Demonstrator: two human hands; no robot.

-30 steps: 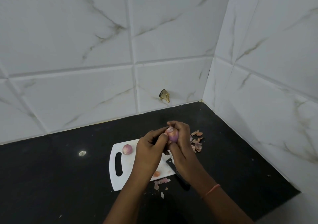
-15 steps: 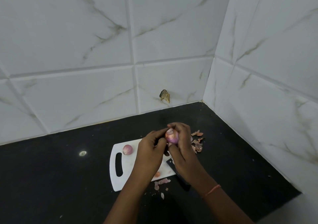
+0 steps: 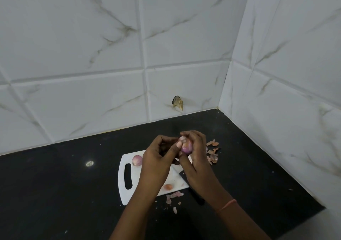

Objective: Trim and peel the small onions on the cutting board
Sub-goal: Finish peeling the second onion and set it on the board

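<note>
Dim, even light with soft shadows. A small glare spot (image 3: 89, 163) shines on the dark counter (image 3: 46, 184), well left of the hands. Wide-angle bending curves the tile lines (image 3: 77, 74) toward the edges; detail is slightly soft.

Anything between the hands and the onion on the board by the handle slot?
Nothing visible. That onion lies bare on the cutting board, just left of the left hand. Both hands, left and right hand, grip another onion.

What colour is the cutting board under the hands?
White, with a slot handle at its left end; the cutting board shows clearly in the head view.
</note>
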